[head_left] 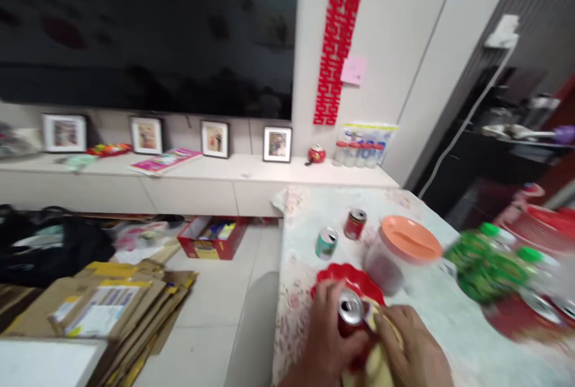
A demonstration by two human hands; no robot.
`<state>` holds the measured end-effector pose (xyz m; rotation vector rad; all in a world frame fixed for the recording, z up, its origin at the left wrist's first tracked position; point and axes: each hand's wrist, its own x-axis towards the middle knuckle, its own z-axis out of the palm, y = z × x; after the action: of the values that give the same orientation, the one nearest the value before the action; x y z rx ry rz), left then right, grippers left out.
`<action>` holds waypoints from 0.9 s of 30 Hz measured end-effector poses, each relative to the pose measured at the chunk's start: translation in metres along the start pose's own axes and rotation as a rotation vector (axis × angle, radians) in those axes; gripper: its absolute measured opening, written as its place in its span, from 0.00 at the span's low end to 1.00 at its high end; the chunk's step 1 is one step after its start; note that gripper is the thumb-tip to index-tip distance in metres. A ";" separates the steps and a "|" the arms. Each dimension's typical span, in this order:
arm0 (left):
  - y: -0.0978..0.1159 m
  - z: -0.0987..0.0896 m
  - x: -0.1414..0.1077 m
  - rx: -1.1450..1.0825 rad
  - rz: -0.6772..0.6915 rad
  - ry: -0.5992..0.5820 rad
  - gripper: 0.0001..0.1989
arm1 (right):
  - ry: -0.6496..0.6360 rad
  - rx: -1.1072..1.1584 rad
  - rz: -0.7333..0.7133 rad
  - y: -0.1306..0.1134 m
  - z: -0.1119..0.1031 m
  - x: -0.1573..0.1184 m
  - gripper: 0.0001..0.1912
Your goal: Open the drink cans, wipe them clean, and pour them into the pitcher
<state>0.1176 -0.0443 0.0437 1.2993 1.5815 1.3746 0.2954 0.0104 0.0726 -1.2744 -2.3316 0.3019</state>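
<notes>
My left hand [324,330] is wrapped round a dark red drink can [351,310], its silver top facing up. My right hand [415,339] grips a pale yellow cloth-like piece [380,368] against the can's right side. Both hands are over a red plate [357,279] with a scalloped rim, partly hidden by them. Beyond the plate stand a small teal can [326,242] and a red can [355,224], both upright. Right of the plate is a clear tub with an orange lid [411,237].
Green-capped bottles [487,261] and blurred red cans [530,315] crowd the right of the flowered tablecloth [299,255]. A low white cabinet [197,174] with picture frames runs along the wall. Flattened cardboard [130,315] and a red box [213,237] lie on the floor at left.
</notes>
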 end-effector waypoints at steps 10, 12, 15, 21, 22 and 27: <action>0.009 -0.008 -0.001 -0.077 0.079 -0.007 0.30 | 0.304 0.118 -0.124 -0.058 -0.002 -0.010 0.09; 0.011 -0.007 0.000 -0.077 0.095 0.012 0.28 | 0.272 0.094 -0.132 -0.062 -0.001 -0.009 0.10; 0.011 -0.007 0.002 -0.073 0.083 0.041 0.26 | 0.232 0.050 -0.137 -0.067 -0.001 -0.009 0.10; 0.013 -0.007 0.001 -0.042 0.091 0.046 0.28 | 0.193 0.107 -0.123 -0.059 -0.006 -0.009 0.11; 0.013 -0.006 0.001 -0.033 0.103 0.045 0.28 | 0.184 0.114 -0.093 -0.056 -0.008 -0.007 0.11; 0.011 -0.002 0.000 -0.022 0.150 0.065 0.28 | 0.016 0.094 0.126 -0.043 -0.012 0.012 0.10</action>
<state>0.1184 -0.0457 0.0549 1.3968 1.5331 1.5359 0.2639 -0.0037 0.1038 -1.3745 -2.2013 0.4357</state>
